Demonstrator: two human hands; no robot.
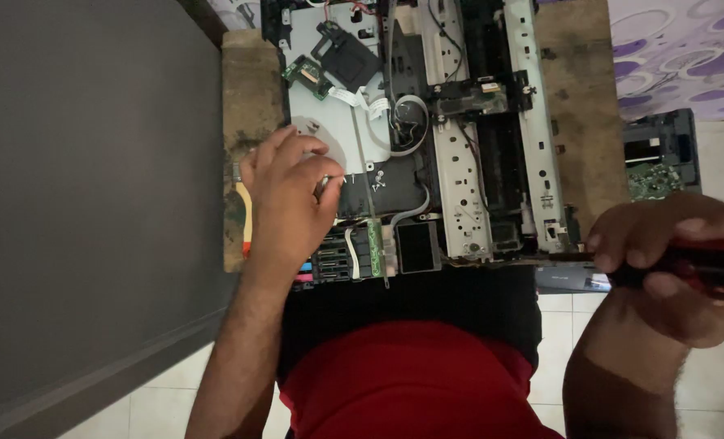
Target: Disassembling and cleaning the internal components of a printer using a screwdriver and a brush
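Closest to the lens is red cloth (411,382) over the person's body, filling the bottom of the view, with both forearms going out from it. Right hand (671,260) is clenched around a screwdriver with a red and black plastic handle (715,264); its dark shaft (569,258) lies almost flat and the tip goes to the near right corner of the opened printer, a black plastic and grey metal chassis (533,122). I judge that the tool is held so low because a fastener sits on the side of the frame, but the tip itself is too dark for me to see. Left hand (285,195) rests on the white metal base plate (338,138) at the left side of the chassis, fingers bent, and a small shiny metal piece (323,185) shows between thumb and finger; I cannot tell if it is pinched or only touched. This hand probably steadies the machine against the push of the tool. Near the wrist stand the ink cartridges with coloured edges (329,264), partly covered by it. The printer lies on a worn wooden board (248,89). An orange-handled tool (246,215) is mostly hidden behind the left hand. A second grey device with a green circuit board (658,158) is on the floor at right, partly blocked by the right hand.
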